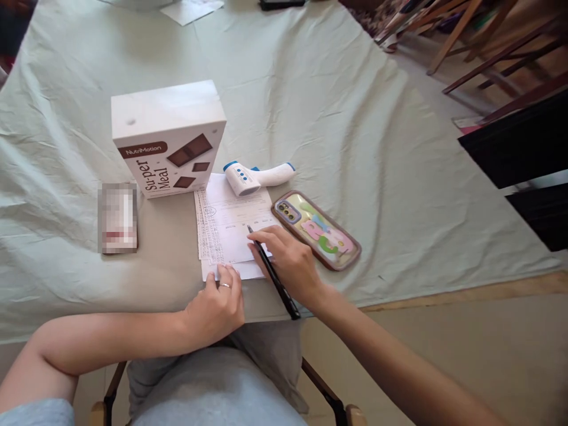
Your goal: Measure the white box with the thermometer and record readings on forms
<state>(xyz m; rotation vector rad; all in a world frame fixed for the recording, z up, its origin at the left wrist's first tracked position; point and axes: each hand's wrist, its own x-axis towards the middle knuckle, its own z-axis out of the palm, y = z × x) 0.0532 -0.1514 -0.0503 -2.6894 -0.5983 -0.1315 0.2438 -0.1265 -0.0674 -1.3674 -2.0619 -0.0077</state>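
My right hand [290,260] is closed around a black pen [276,281], whose tip points up and left over the printed sheet of paper [239,242]. Whether the tip touches the paper I cannot tell. My left hand [219,302], with a ring on one finger, is curled, its fingertips holding down the lower edge of the papers. Under the top sheet lie other sheets, one with dense handwriting along its left side. Across the top of the papers rests a white and blue infrared thermometer [255,177]. Right of my right hand lies a phone [317,231] in a colourful case.
A tall white NutriMotion box [168,139] stands behind the papers, to the left. Left of it lies a small blurred-out item [118,219]. A light green cloth [355,130] covers the table. Wooden chairs [452,41] stand at the far right. Another paper [190,10] lies at the far end.
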